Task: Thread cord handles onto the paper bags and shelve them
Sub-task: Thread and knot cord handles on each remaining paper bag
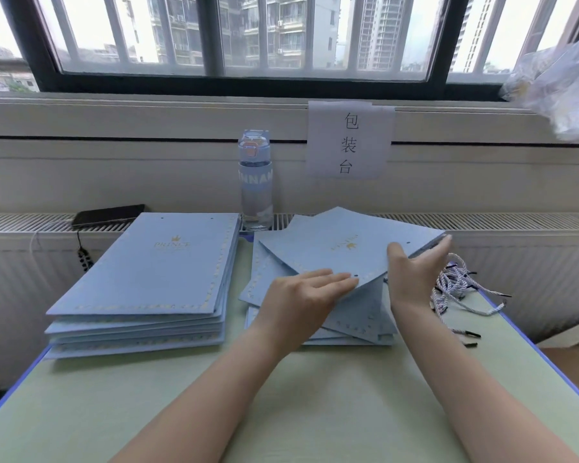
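A loose pile of flat light-blue paper bags lies at the middle of the table. The top bag is turned askew, with two punched holes along its near edge. My left hand rests flat on that bag's near corner, fingers straight. My right hand holds the bag's right edge, thumb on top and fingers reaching past the edge. A tangle of white-and-blue cord handles with black tips lies to the right of the pile.
A neat stack of the same blue bags sits on the left of the green table. A water bottle stands against the wall, a phone lies on the radiator ledge, and a plastic bag hangs upper right.
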The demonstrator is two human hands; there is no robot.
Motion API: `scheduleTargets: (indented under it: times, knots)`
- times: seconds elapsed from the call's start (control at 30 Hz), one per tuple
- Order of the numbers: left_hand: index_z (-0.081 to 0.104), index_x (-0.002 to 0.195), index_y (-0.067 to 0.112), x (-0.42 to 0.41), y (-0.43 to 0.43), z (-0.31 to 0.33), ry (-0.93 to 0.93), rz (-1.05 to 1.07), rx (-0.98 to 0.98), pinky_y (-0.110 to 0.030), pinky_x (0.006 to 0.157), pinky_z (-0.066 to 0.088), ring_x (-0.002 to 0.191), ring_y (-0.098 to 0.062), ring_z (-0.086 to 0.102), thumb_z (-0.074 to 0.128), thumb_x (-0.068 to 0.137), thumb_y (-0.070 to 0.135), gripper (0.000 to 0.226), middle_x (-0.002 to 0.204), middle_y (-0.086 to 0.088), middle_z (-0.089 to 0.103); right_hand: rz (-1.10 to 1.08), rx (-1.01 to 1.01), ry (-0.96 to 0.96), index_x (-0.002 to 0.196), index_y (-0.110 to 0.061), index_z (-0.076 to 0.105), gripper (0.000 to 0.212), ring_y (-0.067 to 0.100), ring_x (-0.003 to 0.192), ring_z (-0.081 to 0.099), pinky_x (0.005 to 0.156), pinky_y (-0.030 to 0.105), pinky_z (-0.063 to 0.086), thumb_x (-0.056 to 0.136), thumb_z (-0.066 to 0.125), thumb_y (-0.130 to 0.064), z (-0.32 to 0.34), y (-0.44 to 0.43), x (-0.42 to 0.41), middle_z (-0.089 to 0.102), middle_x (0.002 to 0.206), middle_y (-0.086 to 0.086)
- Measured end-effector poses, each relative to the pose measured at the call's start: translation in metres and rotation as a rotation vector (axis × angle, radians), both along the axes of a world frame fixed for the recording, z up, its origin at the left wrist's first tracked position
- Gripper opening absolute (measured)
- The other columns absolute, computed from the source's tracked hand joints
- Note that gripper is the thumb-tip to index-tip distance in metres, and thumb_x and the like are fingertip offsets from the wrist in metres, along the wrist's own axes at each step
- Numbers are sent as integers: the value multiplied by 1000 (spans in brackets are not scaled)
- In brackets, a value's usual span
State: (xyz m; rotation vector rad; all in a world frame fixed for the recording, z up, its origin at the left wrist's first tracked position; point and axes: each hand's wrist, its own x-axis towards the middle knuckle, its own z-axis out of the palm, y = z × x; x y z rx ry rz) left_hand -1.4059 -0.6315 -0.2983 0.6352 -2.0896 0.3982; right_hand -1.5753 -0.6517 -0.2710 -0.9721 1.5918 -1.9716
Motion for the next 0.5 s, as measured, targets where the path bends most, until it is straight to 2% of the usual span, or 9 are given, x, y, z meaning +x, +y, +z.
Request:
scheduleTargets:
  times: [0.03, 0.1, 0.17, 0.23, 0.27, 0.3, 0.37, 0.43, 0.5]
  knots:
    - [75, 98, 16, 3, -2, 0, 32, 3, 18, -33, 58, 59, 86, -19, 72, 54, 85, 7, 26, 99, 4, 74, -14, 23, 84, 150, -3, 6, 89, 21, 140, 19, 108, 23, 20, 77, 55, -17, 0, -1, -4, 14, 152, 13]
    - [75, 98, 14, 8, -6, -2, 90, -4, 59, -43, 71, 59, 92, -21, 71, 53, 86, 7, 26, 100, 2, 74, -62, -3, 260, 148, -1, 18, 82, 25, 137, 21, 102, 18, 20, 75, 50, -22, 0, -2, -13, 15, 150, 14]
    - [75, 97, 11, 13, -10, -2, 193, -28, 113, -46, 84, 55, 99, -21, 68, 52, 88, 8, 25, 101, 0, 73, -85, -70, 448, 139, -2, 41, 71, 29, 133, 29, 109, 29, 21, 74, 46, -31, -1, -3, -19, 30, 145, 15]
    - [75, 97, 9, 16, -13, 0, 333, -48, 209, -41, 96, 49, 109, -17, 62, 56, 89, 3, 22, 106, 1, 70, -69, -122, 742, 117, -8, 65, 55, 30, 122, 46, 114, 53, 15, 80, 43, -41, -2, -3, -22, 55, 127, 11]
    - [74, 97, 11, 18, -14, 2, 410, -39, 263, -36, 99, 47, 114, -16, 59, 58, 87, -2, 24, 110, 2, 67, -38, -147, 898, 107, -12, 71, 50, 27, 115, 54, 112, 59, 10, 83, 43, -45, -3, -2, -22, 63, 117, 7]
    - [74, 97, 17, 22, -15, 4, 492, -23, 338, -31, 101, 45, 118, -16, 56, 60, 86, -7, 30, 115, 2, 64, 6, -171, 1040, 102, -16, 73, 47, 25, 110, 59, 111, 62, 7, 84, 44, -49, -3, -1, -21, 67, 110, 3]
    - [71, 93, 31, 29, -14, 10, 645, -25, 539, -28, 104, 42, 127, -16, 50, 60, 86, -8, 40, 126, 3, 57, 89, -205, 1269, 103, -22, 71, 48, 20, 107, 62, 107, 64, 7, 81, 49, -58, -4, 0, -19, 69, 105, -5]
    - [67, 91, 38, 32, -14, 14, 721, -65, 665, -26, 108, 38, 134, -15, 42, 61, 87, -2, 41, 134, 5, 50, 122, -227, 1363, 106, -25, 70, 43, 17, 100, 65, 104, 67, 14, 80, 54, -55, -6, -2, -20, 70, 102, -8]
    - [57, 106, 42, 27, -12, 15, 658, -13, 669, -9, 106, 28, 138, -12, 33, 64, 88, 6, 41, 140, 10, 39, 83, -291, 1333, 99, -22, 73, 23, 17, 84, 70, 102, 67, 26, 82, 62, -33, -7, -4, -23, 72, 94, -5]
